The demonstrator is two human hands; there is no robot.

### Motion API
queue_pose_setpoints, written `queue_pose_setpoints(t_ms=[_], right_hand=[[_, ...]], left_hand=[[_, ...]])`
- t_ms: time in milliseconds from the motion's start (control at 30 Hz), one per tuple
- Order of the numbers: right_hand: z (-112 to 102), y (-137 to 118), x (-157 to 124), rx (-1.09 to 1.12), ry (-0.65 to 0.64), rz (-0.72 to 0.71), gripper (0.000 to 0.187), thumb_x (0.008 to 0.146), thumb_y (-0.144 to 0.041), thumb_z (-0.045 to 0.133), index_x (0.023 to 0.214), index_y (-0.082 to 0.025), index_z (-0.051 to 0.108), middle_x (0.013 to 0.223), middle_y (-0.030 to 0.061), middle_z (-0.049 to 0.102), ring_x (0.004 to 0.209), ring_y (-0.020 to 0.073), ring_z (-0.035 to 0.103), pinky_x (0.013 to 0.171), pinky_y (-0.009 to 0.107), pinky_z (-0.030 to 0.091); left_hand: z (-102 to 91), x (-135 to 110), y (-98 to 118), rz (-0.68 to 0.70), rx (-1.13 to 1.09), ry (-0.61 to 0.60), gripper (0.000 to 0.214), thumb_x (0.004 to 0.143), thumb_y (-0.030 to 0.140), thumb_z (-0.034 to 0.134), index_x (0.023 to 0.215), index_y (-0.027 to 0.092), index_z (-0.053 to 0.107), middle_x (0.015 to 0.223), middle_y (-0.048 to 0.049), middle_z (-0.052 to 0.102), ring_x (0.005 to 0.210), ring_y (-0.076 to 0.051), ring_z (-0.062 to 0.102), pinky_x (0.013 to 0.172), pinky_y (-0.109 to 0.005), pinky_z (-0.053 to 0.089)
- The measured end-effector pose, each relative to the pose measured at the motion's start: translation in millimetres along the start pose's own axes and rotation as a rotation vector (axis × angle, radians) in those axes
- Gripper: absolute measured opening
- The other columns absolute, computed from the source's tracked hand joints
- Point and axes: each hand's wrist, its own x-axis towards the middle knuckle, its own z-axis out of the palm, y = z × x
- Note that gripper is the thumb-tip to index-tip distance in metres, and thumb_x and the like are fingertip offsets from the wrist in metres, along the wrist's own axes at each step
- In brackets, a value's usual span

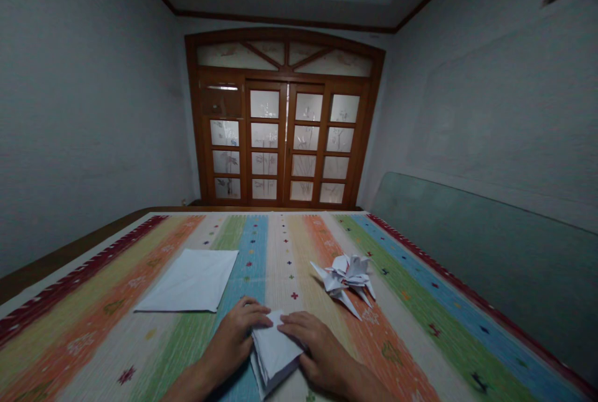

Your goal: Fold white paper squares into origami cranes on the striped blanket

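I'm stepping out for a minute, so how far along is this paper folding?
A spiky white paper figure looks finished on the striped cloth. In hand, a folded paper piece sits under the left hand and right hand, both resting on it. A flat white sheet, apparently unfolded, remains untouched.

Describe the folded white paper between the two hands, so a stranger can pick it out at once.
Facing the wooden glazed doors, look down at the near edge of the striped cover. The folded white paper sits there between the left hand and right hand. Unlike the flat sheet and the spiky origami figure farther up, it is touched by both hands.
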Motion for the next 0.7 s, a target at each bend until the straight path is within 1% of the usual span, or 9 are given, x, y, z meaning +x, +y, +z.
queue_pose_setpoints(t_ms=[67,133,267,333,467,600,700], right_hand=[[-4,-4,1,-0.011,-0.015,0.011,0.068,0.070,-0.007,0.056,0.136,-0.024,0.063,0.142,0.0105,0.063,0.132,0.0291,0.055,0.114,0.052,0.040],[-9,-9,3,-0.021,-0.039,0.019,0.065,0.071,-0.009,0.058,0.135,-0.022,0.065,0.142,0.0113,0.063,0.133,0.0310,0.055,0.114,0.053,0.040],[-16,-16,5,-0.024,-0.080,0.024,0.064,0.069,-0.011,0.060,0.132,-0.020,0.068,0.141,0.0123,0.063,0.134,0.0346,0.054,0.114,0.055,0.040],[-18,-17,6,-0.019,-0.084,0.008,0.064,0.068,-0.011,0.060,0.131,-0.021,0.068,0.141,0.0118,0.064,0.133,0.0346,0.055,0.115,0.054,0.040],[-20,-17,6,-0.001,-0.075,0.006,0.061,0.070,-0.013,0.061,0.129,-0.022,0.070,0.140,0.0113,0.064,0.133,0.0336,0.055,0.115,0.052,0.040],[-24,-18,6,-0.023,-0.102,0.031,0.059,0.072,-0.013,0.062,0.130,-0.023,0.070,0.141,0.0106,0.063,0.135,0.0338,0.053,0.116,0.053,0.038],[-26,-15,5,-0.045,-0.093,0.033,0.054,0.077,-0.014,0.062,0.130,-0.022,0.070,0.140,0.0114,0.064,0.135,0.0341,0.052,0.115,0.054,0.039]], left_hand=[[-1.9,-1,-4,0.036,0.049,-0.035,0.049,0.068,-0.002,0.054,0.099,0.026,0.080,0.115,-0.0062,0.078,0.114,-0.027,0.061,0.099,-0.045,0.049],[-3.3,-1,-8,0.063,0.072,-0.051,0.047,0.072,0.000,0.055,0.102,0.027,0.080,0.115,-0.0064,0.079,0.114,-0.028,0.062,0.099,-0.046,0.050],[-6.9,-1,-12,0.056,0.089,-0.095,0.046,0.075,0.000,0.054,0.102,0.026,0.081,0.111,-0.0068,0.080,0.109,-0.026,0.066,0.098,-0.044,0.052],[-10.1,-2,-11,0.057,0.100,-0.112,0.048,0.075,-0.001,0.054,0.103,0.027,0.080,0.113,-0.0061,0.080,0.112,-0.026,0.066,0.102,-0.046,0.050],[-18.6,-6,-11,0.076,0.132,-0.159,0.049,0.075,0.001,0.056,0.110,0.028,0.078,0.121,-0.0055,0.077,0.125,-0.028,0.060,0.111,-0.051,0.043],[-26.6,-9,-10,0.075,0.147,-0.214,0.044,0.077,0.006,0.061,0.114,0.026,0.076,0.127,-0.0073,0.074,0.132,-0.030,0.055,0.113,-0.054,0.040],[-29.9,-9,-10,0.058,0.144,-0.235,0.041,0.078,0.010,0.065,0.113,0.027,0.076,0.127,-0.0069,0.074,0.133,-0.031,0.053,0.113,-0.055,0.039]])
